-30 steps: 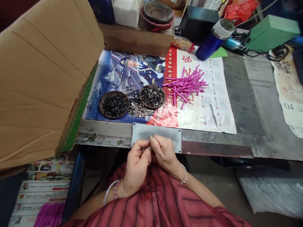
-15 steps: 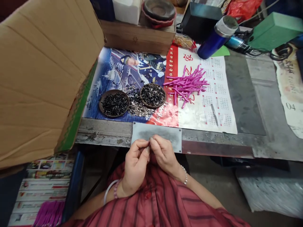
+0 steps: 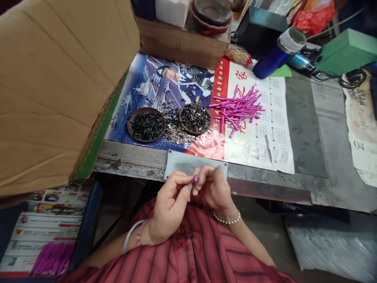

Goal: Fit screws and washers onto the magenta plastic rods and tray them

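Both my hands meet just below the bench's front edge, over my lap. My left hand (image 3: 171,204) pinches a small pink piece (image 3: 194,179) between thumb and fingertips. My right hand (image 3: 213,188) is curled against it, fingers closed on the same small piece, with a thin dark tip poking up near its index finger. A grey metal plate (image 3: 185,162) lies on the bench edge right behind the hands. Farther back are two round dishes of small black parts (image 3: 146,124) (image 3: 194,118), loose silver washers (image 3: 176,135) between them, and a heap of pink sticks (image 3: 237,110).
A big cardboard box flap (image 3: 59,86) fills the left side. A calendar sheet (image 3: 265,129) covers the bench. A blue flask (image 3: 277,53), a green box (image 3: 344,49), cables and a wooden crate (image 3: 182,43) stand at the back. More pink sticks (image 3: 53,259) lie low left.
The camera has shifted slightly. My hands have turned a little and the pink end of the small piece now shows between my fingertips.
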The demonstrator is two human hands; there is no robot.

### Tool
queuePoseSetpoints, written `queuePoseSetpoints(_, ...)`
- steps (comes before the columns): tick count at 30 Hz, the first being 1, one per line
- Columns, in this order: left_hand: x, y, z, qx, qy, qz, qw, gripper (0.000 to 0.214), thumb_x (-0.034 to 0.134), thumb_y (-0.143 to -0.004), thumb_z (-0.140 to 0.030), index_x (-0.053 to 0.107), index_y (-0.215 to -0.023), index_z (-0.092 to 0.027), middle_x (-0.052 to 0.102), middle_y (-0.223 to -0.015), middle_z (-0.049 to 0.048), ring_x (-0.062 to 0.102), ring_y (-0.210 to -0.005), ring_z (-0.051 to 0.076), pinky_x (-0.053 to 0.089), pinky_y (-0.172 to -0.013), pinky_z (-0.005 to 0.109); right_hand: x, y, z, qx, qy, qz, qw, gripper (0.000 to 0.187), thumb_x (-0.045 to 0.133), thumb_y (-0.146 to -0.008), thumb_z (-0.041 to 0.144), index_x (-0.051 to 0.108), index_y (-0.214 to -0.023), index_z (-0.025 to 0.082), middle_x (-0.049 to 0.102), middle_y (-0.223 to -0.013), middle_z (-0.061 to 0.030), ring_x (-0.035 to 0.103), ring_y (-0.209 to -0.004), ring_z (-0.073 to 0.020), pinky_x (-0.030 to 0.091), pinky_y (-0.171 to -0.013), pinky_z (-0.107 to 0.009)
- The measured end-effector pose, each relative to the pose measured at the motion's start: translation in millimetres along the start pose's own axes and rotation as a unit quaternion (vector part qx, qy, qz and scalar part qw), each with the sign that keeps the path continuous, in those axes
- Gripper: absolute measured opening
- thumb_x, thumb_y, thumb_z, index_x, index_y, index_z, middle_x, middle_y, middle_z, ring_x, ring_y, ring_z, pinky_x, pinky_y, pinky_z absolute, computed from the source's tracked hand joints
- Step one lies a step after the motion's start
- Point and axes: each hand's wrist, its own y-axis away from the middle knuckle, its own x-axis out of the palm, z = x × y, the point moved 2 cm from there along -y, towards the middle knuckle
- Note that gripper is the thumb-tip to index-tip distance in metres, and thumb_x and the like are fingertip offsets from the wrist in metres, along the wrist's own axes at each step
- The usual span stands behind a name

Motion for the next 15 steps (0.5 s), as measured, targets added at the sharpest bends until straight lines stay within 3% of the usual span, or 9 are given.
queuePoseSetpoints(3, -7.0, -1.5, -5.0, 0.007, -0.067, 0.019, 0.998, 0.019, 0.056, -0.099, -0.019, 0.067, -0.114, -0.024, 0.062, -0.100, 0.0028, 0.060, -0.065, 0.009, 0.053, -0.062, 0.023, -10.9, -5.9, 1.7, 0.055, -0.151, 0.024, 0.987, 0.072, 0.010, -0.094, 0.081, 0.043, -0.063, 0.025, 0.044, -0.056, 0.0018, 0.046, -0.042, -0.0161, 0.050, -0.050, -0.036)
queuePoseSetpoints(6, -12.4, -4.3, -10.2, 0.042, -0.145, 0.037, 0.988, 0.025, 0.054, -0.099, -0.016, 0.066, -0.120, -0.023, 0.064, -0.103, 0.0049, 0.065, -0.073, 0.013, 0.056, -0.068, 0.026, -15.9, -8.3, -1.2, 0.063, -0.169, 0.013, 0.984, 0.073, 0.013, -0.092, 0.084, 0.044, -0.063, 0.026, 0.045, -0.056, 0.0016, 0.045, -0.042, -0.0161, 0.051, -0.051, -0.036)
queuePoseSetpoints(9, -15.4, -8.2, -16.9, 0.103, -0.205, 0.048, 0.972, 0.020, 0.054, -0.098, -0.014, 0.067, -0.112, -0.020, 0.065, -0.096, 0.0050, 0.067, -0.080, 0.015, 0.057, -0.073, 0.026, -15.8, -8.6, -6.6, 0.078, -0.159, 0.007, 0.984, 0.074, 0.015, -0.090, 0.087, 0.049, -0.066, 0.025, 0.051, -0.058, -0.0002, 0.050, -0.044, -0.0167, 0.052, -0.052, -0.036)
queuePoseSetpoints(12, -20.0, -11.1, -22.0, 0.163, -0.271, 0.042, 0.948, 0.016, 0.055, -0.098, -0.011, 0.065, -0.107, -0.019, 0.065, -0.093, 0.0043, 0.067, -0.085, 0.015, 0.055, -0.077, 0.024, -16.5, -6.4, -7.6, 0.071, -0.085, -0.026, 0.994, 0.063, 0.040, -0.091, 0.081, 0.060, -0.075, 0.023, 0.063, -0.069, -0.0031, 0.060, -0.055, -0.0182, 0.056, -0.058, -0.035)
queuePoseSetpoints(15, -26.4, -11.6, -23.1, 0.216, -0.335, 0.046, 0.916, 0.014, 0.058, -0.098, -0.010, 0.063, -0.108, -0.019, 0.066, -0.093, 0.0046, 0.068, -0.085, 0.015, 0.054, -0.078, 0.023, -16.3, -0.8, 0.4, 0.031, 0.058, -0.052, 0.996, 0.031, 0.066, -0.093, 0.053, 0.069, -0.089, 0.022, 0.070, -0.084, -0.0037, 0.067, -0.070, -0.0182, 0.057, -0.067, -0.031)
